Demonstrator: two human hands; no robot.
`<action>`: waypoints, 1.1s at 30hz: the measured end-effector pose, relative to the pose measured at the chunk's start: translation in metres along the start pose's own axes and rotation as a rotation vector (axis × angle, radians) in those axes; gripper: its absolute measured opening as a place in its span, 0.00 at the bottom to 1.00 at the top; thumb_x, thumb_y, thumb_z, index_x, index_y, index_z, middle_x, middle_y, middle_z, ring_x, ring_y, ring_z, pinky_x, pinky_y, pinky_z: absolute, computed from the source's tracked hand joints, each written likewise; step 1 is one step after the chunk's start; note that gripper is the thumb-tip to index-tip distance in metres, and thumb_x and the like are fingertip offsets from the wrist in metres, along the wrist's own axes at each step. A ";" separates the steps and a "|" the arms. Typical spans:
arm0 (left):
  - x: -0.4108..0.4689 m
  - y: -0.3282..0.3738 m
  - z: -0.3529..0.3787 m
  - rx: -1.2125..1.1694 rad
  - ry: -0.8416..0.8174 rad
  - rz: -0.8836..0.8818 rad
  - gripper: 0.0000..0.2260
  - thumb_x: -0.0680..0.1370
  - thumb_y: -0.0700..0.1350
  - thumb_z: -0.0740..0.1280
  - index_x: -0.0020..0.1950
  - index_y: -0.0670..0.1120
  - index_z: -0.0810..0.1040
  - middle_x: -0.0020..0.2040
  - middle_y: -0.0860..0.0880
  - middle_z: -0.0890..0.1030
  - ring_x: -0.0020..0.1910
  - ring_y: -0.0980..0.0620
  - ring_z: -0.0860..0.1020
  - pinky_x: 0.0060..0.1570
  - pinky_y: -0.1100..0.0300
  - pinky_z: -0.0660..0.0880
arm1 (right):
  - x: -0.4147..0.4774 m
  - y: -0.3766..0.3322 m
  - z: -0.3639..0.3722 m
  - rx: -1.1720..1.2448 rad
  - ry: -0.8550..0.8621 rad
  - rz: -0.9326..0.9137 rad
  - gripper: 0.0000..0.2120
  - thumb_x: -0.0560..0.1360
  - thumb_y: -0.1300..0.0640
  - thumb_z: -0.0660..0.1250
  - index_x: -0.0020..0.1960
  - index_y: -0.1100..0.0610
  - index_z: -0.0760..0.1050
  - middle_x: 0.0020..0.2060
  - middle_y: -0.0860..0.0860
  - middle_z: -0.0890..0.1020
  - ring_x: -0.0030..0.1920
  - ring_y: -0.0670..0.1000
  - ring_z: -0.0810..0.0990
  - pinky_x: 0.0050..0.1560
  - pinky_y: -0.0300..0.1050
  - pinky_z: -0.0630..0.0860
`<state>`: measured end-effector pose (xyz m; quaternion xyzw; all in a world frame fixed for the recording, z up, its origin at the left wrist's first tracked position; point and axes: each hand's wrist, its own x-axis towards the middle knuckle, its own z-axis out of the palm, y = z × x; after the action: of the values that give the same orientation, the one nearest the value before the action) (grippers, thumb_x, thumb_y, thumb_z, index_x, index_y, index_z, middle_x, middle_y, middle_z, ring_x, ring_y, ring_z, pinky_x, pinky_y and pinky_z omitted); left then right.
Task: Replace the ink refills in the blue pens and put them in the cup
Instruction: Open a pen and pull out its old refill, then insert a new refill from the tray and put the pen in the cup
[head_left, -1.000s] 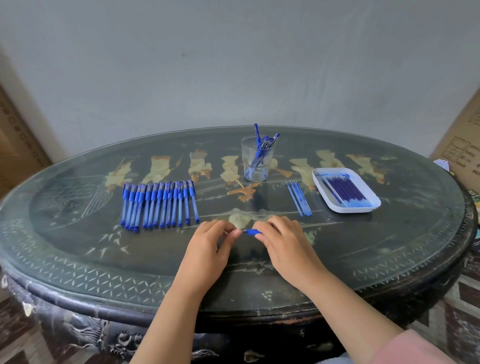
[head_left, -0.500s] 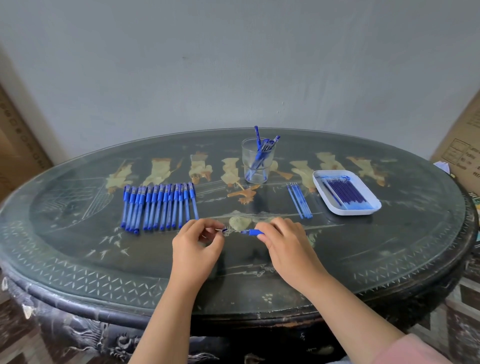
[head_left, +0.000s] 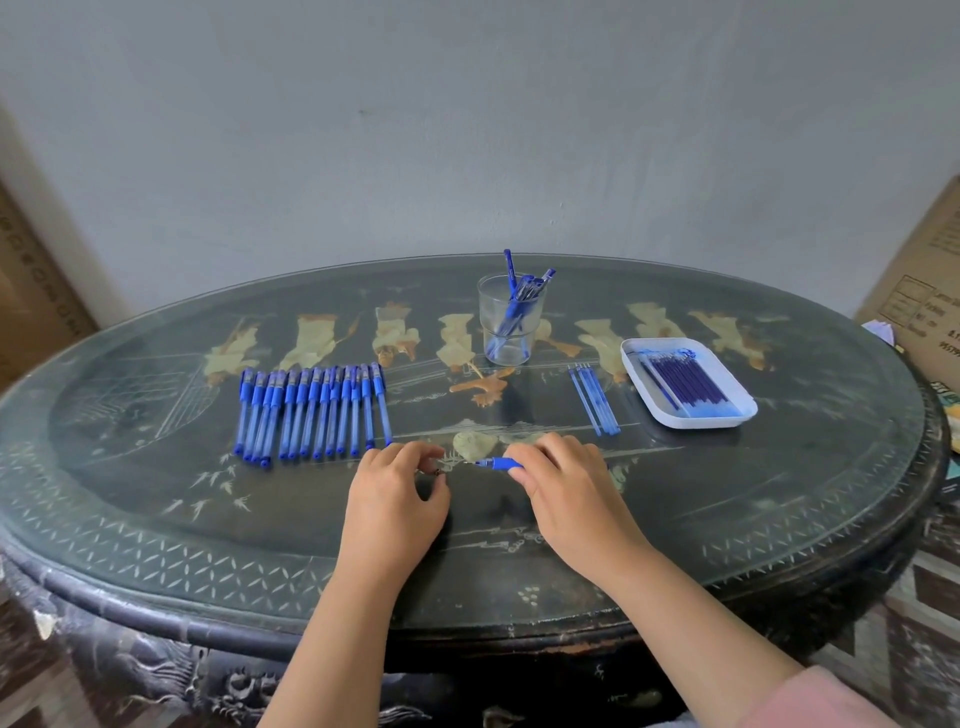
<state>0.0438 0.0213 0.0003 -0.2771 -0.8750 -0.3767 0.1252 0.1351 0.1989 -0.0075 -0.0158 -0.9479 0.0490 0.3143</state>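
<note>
Fingers (head_left: 415, 458) of the left hand (head_left: 397, 499), just right of the row of pens (head_left: 311, 410) on the table (head_left: 156, 519), pinch a small dark piece (head_left: 438, 472), seemingly the tip; the right hand (head_left: 566, 493) grips the opened pen (head_left: 497, 462). Dismantling appears under way; next it needs emptying, then one of the fresh refills (head_left: 683, 387) from the tray (head_left: 696, 425), right of the cup (head_left: 511, 332).

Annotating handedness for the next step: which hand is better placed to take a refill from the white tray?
Probably the right hand: the white tray lies on its side, and the left hand would have to cross over it. But it grips the pen, which should pass left first.
</note>
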 end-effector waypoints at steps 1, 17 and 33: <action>0.000 0.000 0.000 -0.001 0.000 0.003 0.12 0.72 0.37 0.73 0.54 0.47 0.82 0.43 0.55 0.80 0.45 0.51 0.73 0.47 0.59 0.71 | 0.000 0.000 0.000 0.003 0.005 0.000 0.11 0.80 0.53 0.54 0.53 0.52 0.74 0.41 0.48 0.74 0.38 0.51 0.73 0.38 0.48 0.73; -0.001 0.024 -0.016 -0.474 -0.029 -0.006 0.16 0.69 0.45 0.78 0.54 0.52 0.81 0.45 0.57 0.83 0.47 0.56 0.82 0.50 0.66 0.76 | 0.033 -0.026 -0.030 0.518 0.175 0.321 0.07 0.76 0.50 0.68 0.51 0.50 0.82 0.41 0.41 0.81 0.42 0.46 0.76 0.45 0.39 0.71; 0.004 0.038 -0.022 -0.681 -0.172 -0.182 0.08 0.71 0.35 0.75 0.44 0.47 0.82 0.42 0.53 0.84 0.41 0.55 0.83 0.42 0.64 0.78 | 0.055 -0.046 -0.059 1.018 0.017 0.616 0.03 0.75 0.54 0.71 0.48 0.51 0.84 0.41 0.43 0.85 0.40 0.42 0.82 0.45 0.37 0.78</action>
<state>0.0624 0.0281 0.0392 -0.2547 -0.7277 -0.6315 -0.0824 0.1264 0.1610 0.0774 -0.1379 -0.7543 0.5863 0.2612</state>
